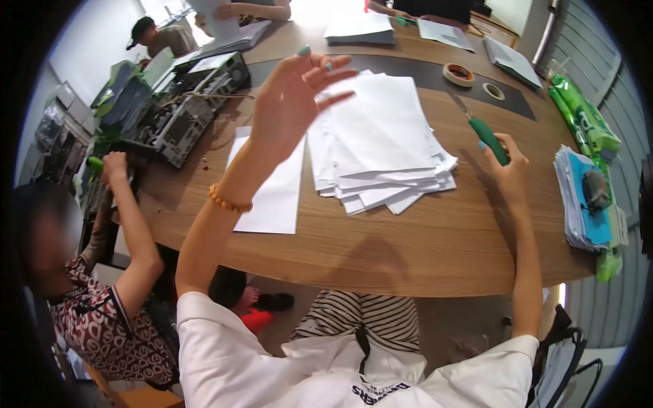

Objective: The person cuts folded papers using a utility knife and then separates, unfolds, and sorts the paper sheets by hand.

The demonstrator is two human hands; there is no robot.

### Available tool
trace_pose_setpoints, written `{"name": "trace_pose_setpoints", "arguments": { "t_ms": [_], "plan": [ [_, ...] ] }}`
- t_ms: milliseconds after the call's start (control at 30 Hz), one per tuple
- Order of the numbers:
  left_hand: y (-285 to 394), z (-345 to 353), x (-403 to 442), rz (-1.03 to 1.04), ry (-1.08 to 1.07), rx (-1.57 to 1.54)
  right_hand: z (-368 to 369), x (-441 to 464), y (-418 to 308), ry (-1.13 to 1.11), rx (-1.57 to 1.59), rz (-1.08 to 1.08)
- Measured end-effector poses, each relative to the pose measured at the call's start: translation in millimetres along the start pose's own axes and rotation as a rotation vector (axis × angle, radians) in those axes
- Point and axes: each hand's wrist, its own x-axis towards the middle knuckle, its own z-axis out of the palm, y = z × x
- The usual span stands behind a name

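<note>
My left hand [289, 98] is raised over the table, left of the loose paper stack, with its fingers apart and nothing in them. A beaded bracelet [229, 199] circles that wrist. At the right, my right hand [507, 163] is closed around the green handle of a utility knife [488, 141], whose thin blade points away from me to the upper left. Between my hands lies an uneven stack of white paper [381, 129], its sheets fanned at the near edge. Another white sheet [272, 197] lies flat beneath my left forearm.
Two tape rolls, a larger one [458, 75] and a smaller one [494, 91], rest on a dark mat [520, 105]. Papers with a blue sheet [590, 197] and green packets [588, 115] line the right edge. An opened metal computer case [187, 129] stands left, beside a seated person [112, 319].
</note>
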Motion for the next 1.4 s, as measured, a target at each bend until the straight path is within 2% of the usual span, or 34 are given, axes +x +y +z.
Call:
{"name": "trace_pose_setpoints", "arguments": {
  "t_ms": [133,200,267,333,400,433,533,567,633,733,833,933,1000,1067,1100,1167,1200,1267,1333,1400],
  "plan": [
    [28.5,40.2,-39.5,-0.062,0.016,-0.081,-0.2,-4.4,-6.5,-0.021,-0.065,-0.078],
    [34.4,50.4,-51.3,0.026,-0.146,0.006,0.1,-5.8,-9.8,-0.026,-0.063,-0.088],
    [37.0,66.3,-61.2,0.081,-0.133,0.128,1.3,-6.8,-12.6,-0.038,-0.02,-0.098],
    [39.3,75.4,-67.2,0.179,-0.224,0.346,0.9,-8.3,-16.7,-0.068,-0.038,-0.072],
    [34.8,78.7,-69.9,0.147,-0.2,0.372,0.7,-8.7,-19.2,-0.099,-0.063,-0.043],
    [27.0,74.4,-68.8,0.264,-0.297,0.366,0.5,-8.8,-20.0,-0.102,-0.086,-0.052],
    [28.8,76.6,-72.7,0.325,-0.372,0.341,-0.5,-9.9,-23.9,-0.108,-0.112,-0.058],
    [36.3,79.7,-74.4,0.178,-0.332,0.336,-1.2,-10.1,-24.7,-0.109,-0.111,-0.061],
    [38.6,80.5,-74.8,0.028,-0.292,0.325,0.3,-10.5,-22.8,-0.107,-0.118,-0.094],
    [36.6,77.8,-76.1,0.05,-0.273,0.279,2.6,-11.0,-19.9,-0.115,-0.12,-0.139],
    [36.3,71.4,-79.9,0.106,-0.217,0.37,3.1,-11.8,-23.6,-0.146,-0.109,-0.112],
    [47.8,49.8,-86.1,0.119,-0.03,0.504,3.4,-12.5,-24.1,-0.149,-0.091,-0.105],
    [53.3,27.3,-91.9,0.119,0.19,0.799,5.5,-13.2,-23.0,-0.131,-0.078,-0.125],
    [54.1,-22.7,-103.7,0.013,0.421,0.76,6.0,-14.1,-23.7,-0.122,-0.06,-0.186],
    [49.5,-32.6,-110.4,0.002,0.416,0.77,5.3,-14.7,-26.0,-0.176,-0.03,-0.105],
    [45.9,-42.8,-118.3,0.015,0.602,0.934,6.7,-16.5,-28.2,-0.152,-0.035,-0.159],
    [45.2,-37.2,-118.7,0.013,0.597,0.944,7.2,-16.8,-29.5,-0.128,-0.053,-0.22],
    [35.4,-13.8,-121.5,0.133,0.488,1.2,6.4,-18.0,-33.6,-0.14,-0.03,-0.208],
    [30.6,4.2,-120.3,0.171,0.456,1.225,7.5,-18.9,-35.1,-0.162,-0.011,-0.204],
    [26.2,15.4,-119.1,0.339,0.252,1.322,7.9,-19.4,-33.1,-0.186,-0.008,-0.166]
  ]
}}
